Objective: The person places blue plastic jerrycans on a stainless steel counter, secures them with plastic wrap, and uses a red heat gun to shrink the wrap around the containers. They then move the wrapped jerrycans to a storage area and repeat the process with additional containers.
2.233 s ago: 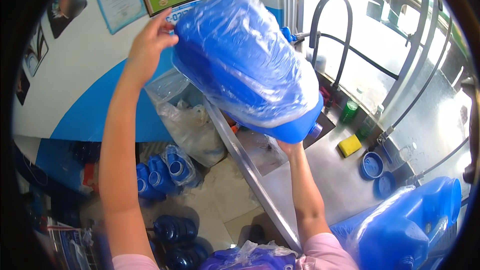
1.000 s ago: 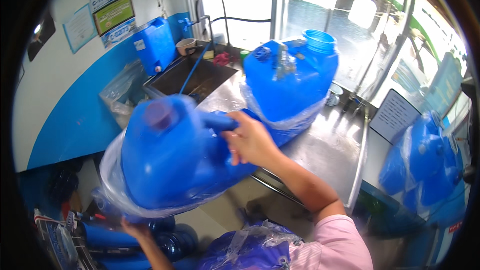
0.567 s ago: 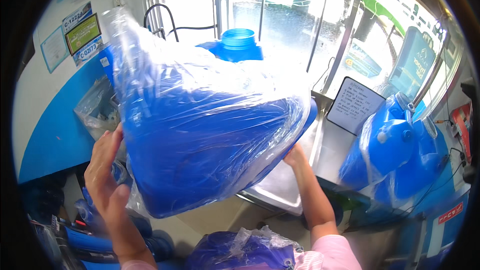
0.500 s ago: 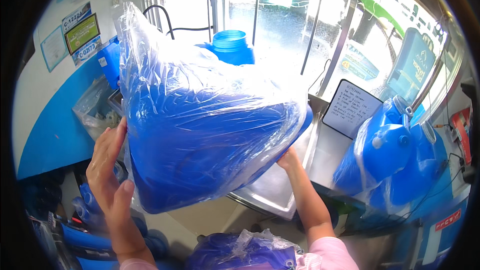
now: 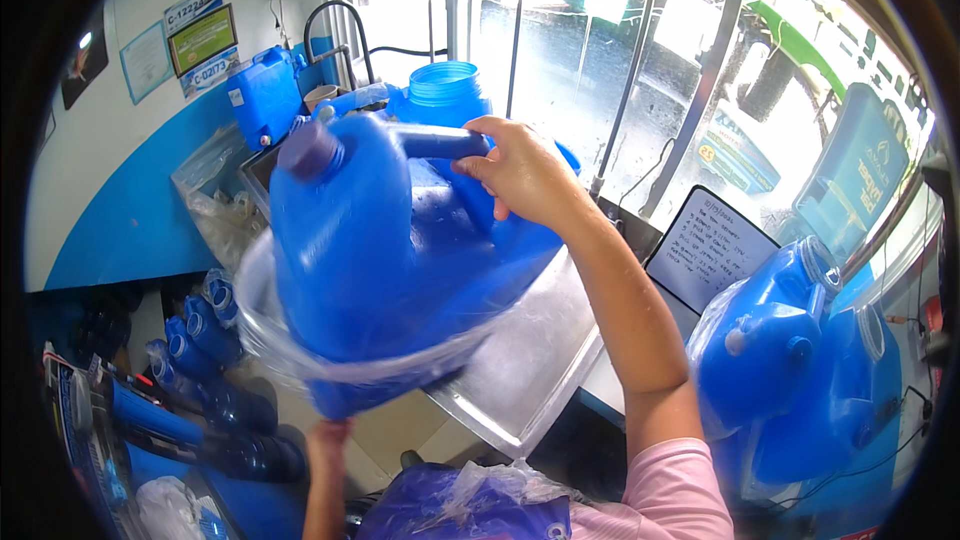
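The jug [image 5: 345, 250] is blue (its cap [image 5: 310, 151] dark purple), the sleeve [image 5: 675, 480] pale pink.

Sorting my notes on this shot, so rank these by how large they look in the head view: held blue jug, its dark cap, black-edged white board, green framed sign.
1. Held blue jug
2. Black-edged white board
Unranked: dark cap and green framed sign look alike; the cap is nearer the camera.

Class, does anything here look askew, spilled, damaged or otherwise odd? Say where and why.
The clear wrap hangs loosely around the lower part of the held blue jug, leaving the cap and handle bare, so it looks half-covered. No spill stands out.
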### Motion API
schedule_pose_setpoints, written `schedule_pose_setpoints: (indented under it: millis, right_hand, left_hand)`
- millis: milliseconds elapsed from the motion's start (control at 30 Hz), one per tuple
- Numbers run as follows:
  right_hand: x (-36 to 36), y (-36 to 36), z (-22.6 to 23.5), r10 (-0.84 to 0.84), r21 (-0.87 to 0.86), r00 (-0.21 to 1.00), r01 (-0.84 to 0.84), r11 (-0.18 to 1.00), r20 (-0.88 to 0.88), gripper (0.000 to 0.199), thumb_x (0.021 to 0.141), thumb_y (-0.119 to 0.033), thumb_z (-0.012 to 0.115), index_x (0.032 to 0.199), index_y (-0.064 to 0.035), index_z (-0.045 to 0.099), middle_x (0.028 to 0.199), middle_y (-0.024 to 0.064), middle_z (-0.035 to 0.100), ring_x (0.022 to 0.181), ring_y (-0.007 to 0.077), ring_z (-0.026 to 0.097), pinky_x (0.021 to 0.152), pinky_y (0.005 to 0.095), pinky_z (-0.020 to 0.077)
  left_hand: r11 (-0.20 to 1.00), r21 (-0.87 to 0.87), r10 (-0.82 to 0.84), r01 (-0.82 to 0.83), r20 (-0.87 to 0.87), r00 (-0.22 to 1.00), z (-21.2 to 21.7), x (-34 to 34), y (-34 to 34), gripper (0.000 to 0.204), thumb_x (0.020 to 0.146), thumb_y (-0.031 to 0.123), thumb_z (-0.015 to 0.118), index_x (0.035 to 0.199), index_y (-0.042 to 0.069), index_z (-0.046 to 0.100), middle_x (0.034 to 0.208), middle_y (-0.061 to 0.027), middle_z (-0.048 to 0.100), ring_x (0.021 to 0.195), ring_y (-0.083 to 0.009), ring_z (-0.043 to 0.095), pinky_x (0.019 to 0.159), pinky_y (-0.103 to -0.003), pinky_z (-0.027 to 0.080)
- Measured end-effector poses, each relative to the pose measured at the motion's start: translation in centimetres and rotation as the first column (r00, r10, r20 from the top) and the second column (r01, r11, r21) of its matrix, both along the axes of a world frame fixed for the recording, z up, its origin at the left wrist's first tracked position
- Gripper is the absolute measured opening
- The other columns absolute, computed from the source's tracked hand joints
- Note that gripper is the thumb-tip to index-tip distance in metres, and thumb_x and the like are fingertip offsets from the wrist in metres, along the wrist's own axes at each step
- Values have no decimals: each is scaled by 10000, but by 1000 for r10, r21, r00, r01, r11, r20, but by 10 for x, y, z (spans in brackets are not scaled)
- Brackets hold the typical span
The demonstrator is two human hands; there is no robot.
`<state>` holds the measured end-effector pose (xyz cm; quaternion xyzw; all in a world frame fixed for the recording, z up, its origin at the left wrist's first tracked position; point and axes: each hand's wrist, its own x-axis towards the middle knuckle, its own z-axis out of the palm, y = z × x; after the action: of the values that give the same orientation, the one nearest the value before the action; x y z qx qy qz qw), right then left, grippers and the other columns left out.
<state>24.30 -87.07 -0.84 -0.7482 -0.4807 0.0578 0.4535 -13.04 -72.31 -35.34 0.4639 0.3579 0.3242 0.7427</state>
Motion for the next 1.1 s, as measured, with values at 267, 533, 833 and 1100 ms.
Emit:
schedule_pose_setpoints:
  millis: [267,533,833,1100]
  right_hand:
    - [6,-33,6,80,-191,981,-45,981,179,419,866,-137,686,1245,0,569,678,122,629,498,167,616,522,309,503]
    - [208,-87,-121,-730,333,638,651,682,246,335,938,-198,587,1266,-130,577,727,67,596,633,206,580,572,335,488]
    - [287,-81,-248,-252,-226,720,497,838,647,349,844,-316,607,1069,-59,679,989,232,672,977,382,652,857,443,512]
    - [311,-55,-214,-256,-260,721,521,813,643,367,857,-240,598,1187,-83,621,1006,233,632,974,368,633,862,426,507]
  left_hand:
    - [646,256,-642,720,-329,693,140,67,-47,334,867,266,628,985,-41,691,921,-137,703,842,-213,682,763,-304,518]
    - [203,979,-321,-4,70,945,239,167,1,1238,460,515,915,1463,111,312,1482,-184,368,1336,-323,396,1086,-454,331]
    - [-32,995,-217,90,-95,971,237,185,-40,1367,439,560,890,1539,179,174,1531,-236,274,1393,-403,323,1117,-494,291]
    - [-68,981,-156,181,-190,969,249,185,-42,1111,546,523,862,1457,100,387,1486,-157,364,1272,-384,423,1038,-507,363]
